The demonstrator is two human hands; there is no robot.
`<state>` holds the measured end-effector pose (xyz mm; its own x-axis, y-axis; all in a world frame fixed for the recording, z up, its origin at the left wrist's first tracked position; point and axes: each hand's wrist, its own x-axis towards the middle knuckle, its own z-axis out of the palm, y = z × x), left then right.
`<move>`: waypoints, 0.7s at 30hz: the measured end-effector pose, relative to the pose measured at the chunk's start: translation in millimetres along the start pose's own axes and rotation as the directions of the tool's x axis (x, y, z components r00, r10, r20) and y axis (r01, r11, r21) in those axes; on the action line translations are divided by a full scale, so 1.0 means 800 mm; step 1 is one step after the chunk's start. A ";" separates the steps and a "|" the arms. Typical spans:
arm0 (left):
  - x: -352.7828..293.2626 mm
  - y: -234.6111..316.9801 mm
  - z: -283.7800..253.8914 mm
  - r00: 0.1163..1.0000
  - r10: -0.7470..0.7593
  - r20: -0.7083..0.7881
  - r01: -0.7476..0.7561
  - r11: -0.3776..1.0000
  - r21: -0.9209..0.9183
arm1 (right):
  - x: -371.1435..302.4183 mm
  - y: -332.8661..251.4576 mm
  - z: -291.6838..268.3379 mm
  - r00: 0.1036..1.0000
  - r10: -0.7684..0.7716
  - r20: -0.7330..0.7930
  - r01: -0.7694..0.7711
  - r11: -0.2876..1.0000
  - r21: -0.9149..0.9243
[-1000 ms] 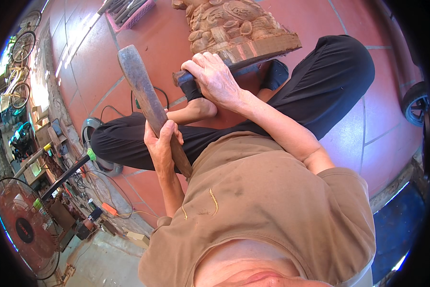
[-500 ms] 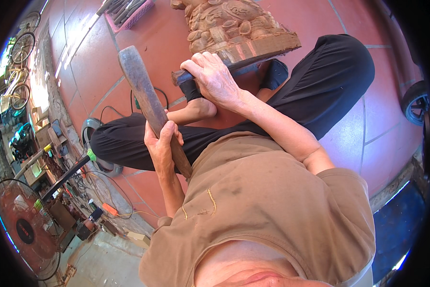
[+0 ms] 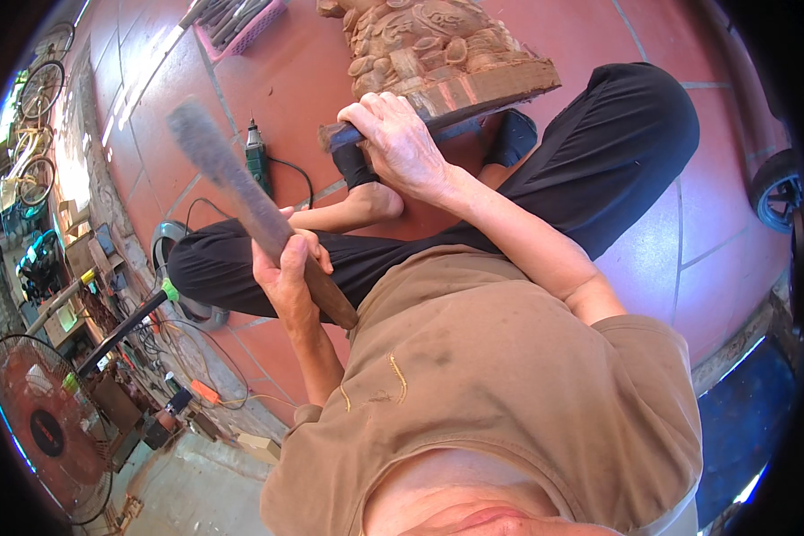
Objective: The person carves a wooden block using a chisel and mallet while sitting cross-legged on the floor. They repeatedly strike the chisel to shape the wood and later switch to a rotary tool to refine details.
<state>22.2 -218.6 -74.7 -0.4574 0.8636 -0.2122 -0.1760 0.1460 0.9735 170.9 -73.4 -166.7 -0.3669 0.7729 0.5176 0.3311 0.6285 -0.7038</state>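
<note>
My left hand (image 3: 287, 268) is wrapped round a long wooden club (image 3: 239, 188), its thick end raised up and to the left, slightly blurred. The lower end of the club comes close to my shirt. My right hand (image 3: 402, 147) is closed on a chisel (image 3: 336, 137), whose butt end sticks out on the left of the fist. The chisel lies along the near edge of a carved wooden sculpture (image 3: 437, 54). My fist hides much of the chisel, and its cutting tip cannot be made out. The sculpture rests on the floor, its flat base toward me.
A green corded power tool (image 3: 256, 161) lies on the red tiles beyond my left leg. Farther off, a pink basket (image 3: 241, 37) holds several tools. A fan (image 3: 49, 433) stands at lower left, and a wheel (image 3: 777, 192) at right. My crossed legs frame the work.
The club has swung left, away from the chisel, which uncovers the green power tool. My right hand and the sculpture have hardly shifted.
</note>
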 end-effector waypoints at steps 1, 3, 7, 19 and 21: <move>0.000 0.000 0.001 1.000 0.014 0.001 -0.014 1.000 0.003 | -0.001 0.000 0.000 1.000 0.002 -0.003 -0.002 1.000 -0.003; 0.001 -0.001 0.004 0.999 0.040 0.003 -0.040 0.999 0.009 | -0.001 0.000 0.000 1.000 0.001 -0.006 -0.001 1.000 -0.003; 0.005 -0.005 0.023 0.967 -0.217 0.136 0.164 0.933 0.320 | -0.004 0.001 -0.002 0.999 0.021 0.044 -0.020 1.000 -0.012; 0.001 -0.008 0.009 1.000 0.007 0.016 -0.009 0.992 0.124 | -0.002 0.001 -0.003 0.999 0.038 -0.002 -0.038 0.999 -0.004; 0.003 -0.007 0.022 0.959 -0.234 0.161 0.169 0.925 0.339 | -0.003 0.003 -0.001 1.000 0.026 0.011 -0.026 1.000 -0.004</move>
<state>37.6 -208.7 -79.0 -0.2575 0.8714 -0.4177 0.0554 0.4448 0.8939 173.1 -73.4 -169.1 -0.3676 0.7879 0.4940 0.3436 0.6087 -0.7152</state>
